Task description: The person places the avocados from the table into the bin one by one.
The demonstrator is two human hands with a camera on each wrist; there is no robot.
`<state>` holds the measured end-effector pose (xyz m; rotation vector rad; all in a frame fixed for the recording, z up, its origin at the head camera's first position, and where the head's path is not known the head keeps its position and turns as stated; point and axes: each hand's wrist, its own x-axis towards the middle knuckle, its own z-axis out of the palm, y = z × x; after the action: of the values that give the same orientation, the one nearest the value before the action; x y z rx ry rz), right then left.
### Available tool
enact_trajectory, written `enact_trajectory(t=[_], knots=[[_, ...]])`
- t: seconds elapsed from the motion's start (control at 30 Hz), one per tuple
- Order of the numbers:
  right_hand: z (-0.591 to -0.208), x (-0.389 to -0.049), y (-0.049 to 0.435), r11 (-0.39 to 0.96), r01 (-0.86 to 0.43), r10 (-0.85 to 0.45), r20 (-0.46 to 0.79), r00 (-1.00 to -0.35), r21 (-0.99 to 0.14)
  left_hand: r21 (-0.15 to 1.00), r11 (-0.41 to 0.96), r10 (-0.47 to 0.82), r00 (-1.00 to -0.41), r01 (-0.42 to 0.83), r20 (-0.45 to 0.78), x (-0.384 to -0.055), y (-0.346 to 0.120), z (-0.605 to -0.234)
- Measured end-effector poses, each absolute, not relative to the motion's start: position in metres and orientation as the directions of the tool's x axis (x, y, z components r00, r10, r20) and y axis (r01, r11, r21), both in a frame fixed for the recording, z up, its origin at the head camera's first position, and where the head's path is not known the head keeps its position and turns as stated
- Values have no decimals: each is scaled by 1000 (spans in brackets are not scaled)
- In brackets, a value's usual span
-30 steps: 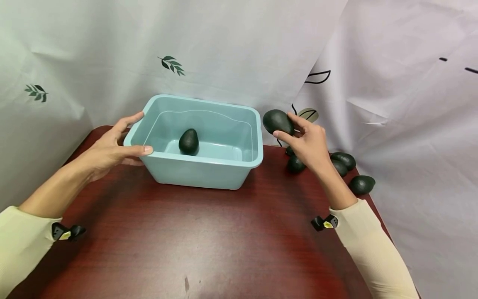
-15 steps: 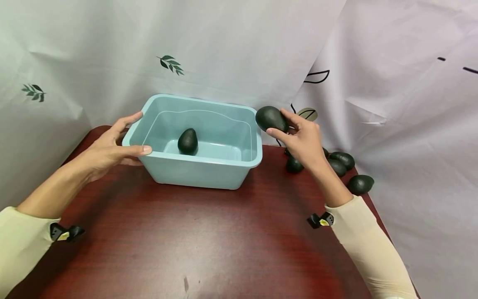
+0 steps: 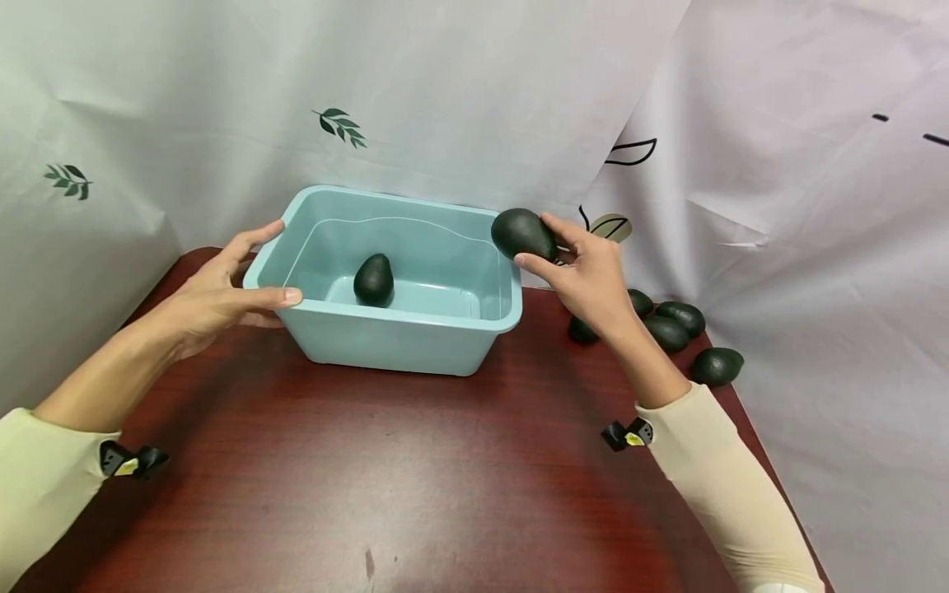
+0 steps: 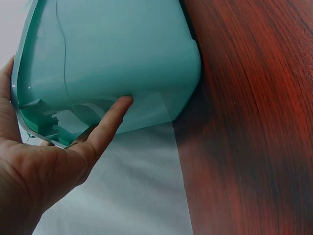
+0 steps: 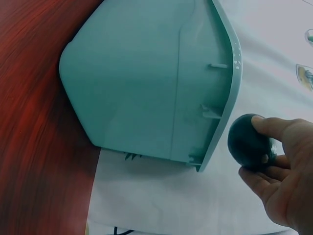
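Observation:
A light blue plastic tub point(image 3: 385, 342) stands at the back of the table, with one dark green avocado point(image 3: 374, 281) lying inside. My left hand point(image 3: 215, 292) holds its left end, thumb on the front rim and a finger at the rear corner. In the left wrist view, a finger of the left hand point(image 4: 54, 166) lies along the tub's outer end wall point(image 4: 132, 58). My right hand point(image 3: 589, 268) pinches a second avocado point(image 3: 523, 234) between thumb and fingers, over the tub's right rim. The right wrist view shows this held avocado point(image 5: 249, 142) just beyond the rim.
Several more avocados point(image 3: 716, 366) lie at the table's right edge, some partly hidden behind the right hand and forearm. The dark red wooden table point(image 3: 415, 469) extends in front of the tub. A white printed curtain point(image 3: 445, 99) hangs close behind it.
My right hand has moved left with its avocado, from beside the tub to over its right rim. The left hand, tub and avocado inside stay put.

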<state>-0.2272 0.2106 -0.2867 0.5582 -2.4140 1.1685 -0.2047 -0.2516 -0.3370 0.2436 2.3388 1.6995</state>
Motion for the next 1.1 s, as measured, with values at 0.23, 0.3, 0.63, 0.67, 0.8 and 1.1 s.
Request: enact_trajectory(t=[0.23,0.3,0.63,0.67,0.8,1.1], knots=[[-286,-227,201,568,-503,-189,492,-850,-652,950,312,268,-959,-8,-96,-205,-252,-337],[-286,-227,198,567,-509,-198,492,-847,-647,950,311,269,-958,-8,-96,-205,-252,-337],[-288,-229,182,586,-559,-276,504,-819,-587,950,313,269,-958,-7,-96,-204,-252,-336],[-288,-229,180,592,-560,-283,501,-818,-580,950,312,269,-958,-8,-96,-204,-252,-337],[-289,-228,175,608,-556,-306,479,-823,-566,952,307,268,-959,-4,-91,-204,-252,-337],[-292,-227,169,671,-545,-360,422,-832,-502,954,300,271,-959,7,-79,-205,-251,-337]])
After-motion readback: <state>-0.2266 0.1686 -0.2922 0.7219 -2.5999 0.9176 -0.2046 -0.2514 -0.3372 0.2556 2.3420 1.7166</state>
